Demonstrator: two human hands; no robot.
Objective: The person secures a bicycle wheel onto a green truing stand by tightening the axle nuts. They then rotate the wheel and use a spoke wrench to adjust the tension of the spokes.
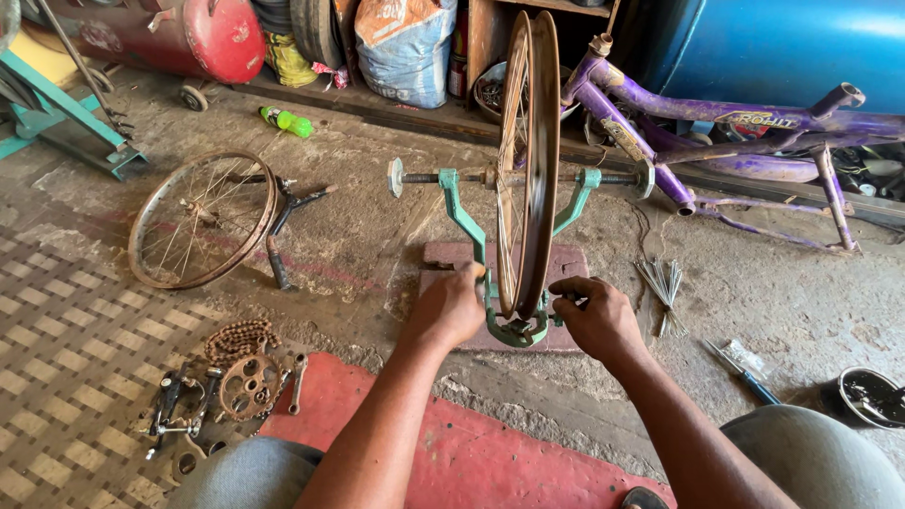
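Nearest the lens, at the bottom of the head view, our grey-trousered knees frame a red mat (490,462) on the concrete floor (358,226). Mid-frame, our left hand (451,306) is closed around the lower left arm of the green metal wheel-truing stand (462,212). Our right hand (596,316) sits just right of the stand's base, fingers pinched together on a small part there; what it is we cannot tell. A rusty brown bicycle rim (528,160) stands upright in the stand, edge-on to us and blurred. At left a spoked wheel (201,220) lies flat; lower left, a chain and sprocket (247,377). Loose spokes (665,287) lie to the right, a purple bicycle frame (735,127) upper right.
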